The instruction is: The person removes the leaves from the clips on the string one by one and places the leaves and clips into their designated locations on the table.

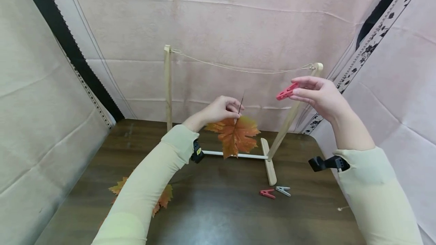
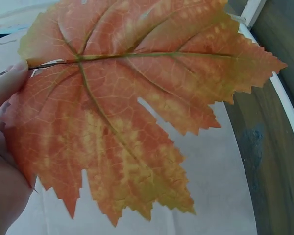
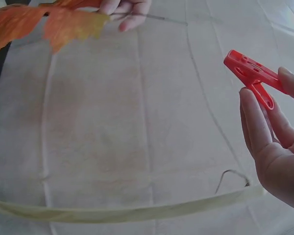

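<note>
My left hand [image 1: 227, 109] pinches the thin dark stem of an orange maple leaf [image 1: 236, 137], which hangs blade downward in front of a wooden frame. In the left wrist view the leaf [image 2: 132, 98] fills most of the picture, its stem between thumb and fingers. My right hand [image 1: 318, 95] is raised near the frame's right post and holds a red clothespin [image 1: 287, 91] between thumb and fingertips. The right wrist view shows that clothespin [image 3: 255, 78] gripped by its handle ends. A string [image 1: 238, 70] runs between the tops of the two posts, above the leaf.
On the table [image 1: 211, 203] lie a red clothespin [image 1: 267, 193] and a pale grey one [image 1: 283, 190], near the frame's right foot [image 1: 269, 162]. More autumn leaves [image 1: 165, 197] lie partly under my left forearm. A white bar [image 1: 252, 156] joins the frame low down.
</note>
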### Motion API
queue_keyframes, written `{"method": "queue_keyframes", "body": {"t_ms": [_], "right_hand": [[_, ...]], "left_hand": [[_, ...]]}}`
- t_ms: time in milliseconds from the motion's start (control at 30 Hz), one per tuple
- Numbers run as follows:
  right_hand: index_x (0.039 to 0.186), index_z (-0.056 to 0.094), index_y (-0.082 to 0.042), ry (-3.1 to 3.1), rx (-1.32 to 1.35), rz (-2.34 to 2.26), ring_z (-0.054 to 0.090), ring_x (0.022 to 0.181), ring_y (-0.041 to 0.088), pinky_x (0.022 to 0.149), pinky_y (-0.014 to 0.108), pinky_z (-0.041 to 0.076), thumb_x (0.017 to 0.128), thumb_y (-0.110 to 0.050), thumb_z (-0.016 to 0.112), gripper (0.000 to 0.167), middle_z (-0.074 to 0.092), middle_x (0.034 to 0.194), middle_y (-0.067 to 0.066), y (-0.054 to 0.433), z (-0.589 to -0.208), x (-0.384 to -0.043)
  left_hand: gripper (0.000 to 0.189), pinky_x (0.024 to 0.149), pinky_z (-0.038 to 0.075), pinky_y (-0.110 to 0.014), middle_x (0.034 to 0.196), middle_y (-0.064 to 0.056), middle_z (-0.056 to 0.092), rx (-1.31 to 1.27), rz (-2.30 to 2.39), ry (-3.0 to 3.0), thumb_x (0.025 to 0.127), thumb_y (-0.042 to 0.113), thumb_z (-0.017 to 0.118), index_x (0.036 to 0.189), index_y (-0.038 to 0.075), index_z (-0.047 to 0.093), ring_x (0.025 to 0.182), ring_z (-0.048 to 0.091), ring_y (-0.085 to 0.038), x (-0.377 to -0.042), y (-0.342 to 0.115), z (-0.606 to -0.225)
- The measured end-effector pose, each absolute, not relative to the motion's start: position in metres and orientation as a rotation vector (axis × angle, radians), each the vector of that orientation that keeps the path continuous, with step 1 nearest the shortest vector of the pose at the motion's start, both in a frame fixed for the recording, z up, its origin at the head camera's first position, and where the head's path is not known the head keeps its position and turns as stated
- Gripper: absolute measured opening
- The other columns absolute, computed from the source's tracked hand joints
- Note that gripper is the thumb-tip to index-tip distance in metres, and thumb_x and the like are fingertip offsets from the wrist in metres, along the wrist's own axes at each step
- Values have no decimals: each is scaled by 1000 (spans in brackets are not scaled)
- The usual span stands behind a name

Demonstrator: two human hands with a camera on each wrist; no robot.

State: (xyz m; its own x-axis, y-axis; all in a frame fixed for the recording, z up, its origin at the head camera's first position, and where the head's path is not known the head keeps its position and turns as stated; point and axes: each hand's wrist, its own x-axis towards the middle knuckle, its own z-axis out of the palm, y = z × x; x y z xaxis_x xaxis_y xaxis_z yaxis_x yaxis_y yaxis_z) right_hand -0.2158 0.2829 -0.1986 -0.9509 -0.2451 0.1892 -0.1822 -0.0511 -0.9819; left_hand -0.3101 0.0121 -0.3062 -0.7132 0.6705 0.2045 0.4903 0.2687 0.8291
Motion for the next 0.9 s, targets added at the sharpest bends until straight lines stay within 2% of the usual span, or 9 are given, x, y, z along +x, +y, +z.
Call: {"method": "queue_keyframes", "body": {"t_ms": [133, 300, 633, 900], "right_hand": [[101, 67, -11, 2108, -464, -2143, 66, 85, 9, 79, 17, 51, 85, 12, 57, 29, 70, 92, 1, 293, -214, -216], [102, 66, -14, 2123, -458, -2066, 65, 85, 7, 76, 16, 49, 87, 13, 53, 33, 70, 92, -2, 306, -237, -216], [102, 67, -17, 2192, -447, -1954, 64, 85, 5, 78, 16, 48, 88, 9, 55, 32, 70, 91, -6, 313, -263, -216], [102, 65, -15, 2124, -451, -1951, 67, 85, 6, 75, 18, 51, 87, 12, 53, 33, 71, 93, -4, 311, -272, -217]], "left_hand": [[9, 71, 50, -23, 85, -12, 72, 1061, 1405, 2335, 85, 3, 66, 90, 0, 60, 80, 68, -14, -309, 2, -308], [9, 68, 50, -25, 78, -8, 71, 1106, 1324, 2300, 84, 4, 67, 79, 2, 60, 74, 67, -15, -307, -12, -308], [9, 67, 50, -29, 72, -6, 68, 1229, 1189, 2232, 87, 8, 65, 81, 2, 67, 70, 63, -22, -306, -36, -319], [9, 64, 48, -28, 73, -5, 67, 1214, 1135, 2307, 88, 8, 64, 82, 2, 68, 68, 59, -19, -305, -61, -329]]}}
